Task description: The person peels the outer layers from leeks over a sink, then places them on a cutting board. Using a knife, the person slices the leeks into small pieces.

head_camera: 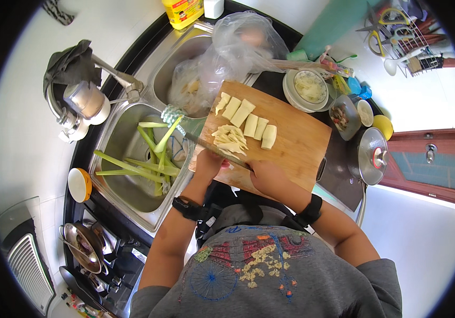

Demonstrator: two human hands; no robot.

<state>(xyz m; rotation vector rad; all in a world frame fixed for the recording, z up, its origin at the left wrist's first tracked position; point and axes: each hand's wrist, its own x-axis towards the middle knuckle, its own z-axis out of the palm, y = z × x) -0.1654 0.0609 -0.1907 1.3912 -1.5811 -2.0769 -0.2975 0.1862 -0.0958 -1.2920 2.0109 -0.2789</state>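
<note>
My right hand (266, 175) grips a long-bladed kitchen knife (216, 150), seen nearly edge-on over the near left part of the wooden cutting board (299, 139). My left hand (208, 162) is on the near side of the blade, its fingertips close beneath it; whether they hold anything is hidden. Just beyond the blade lies a heap of thin pale vegetable slices (229, 138). Several short, pale peeled vegetable stem pieces (242, 113) form a slanting row farther back on the board, with some loose slices (222, 103) at the row's left end.
Green stalks (152, 171) lie in the left sink basin (120, 190). Clear plastic bags (231, 55) cover part of the other basin. Right of the board are a patterned bowl (311, 86), a dish of chopped food (339, 115) and a lidded pot (370, 155).
</note>
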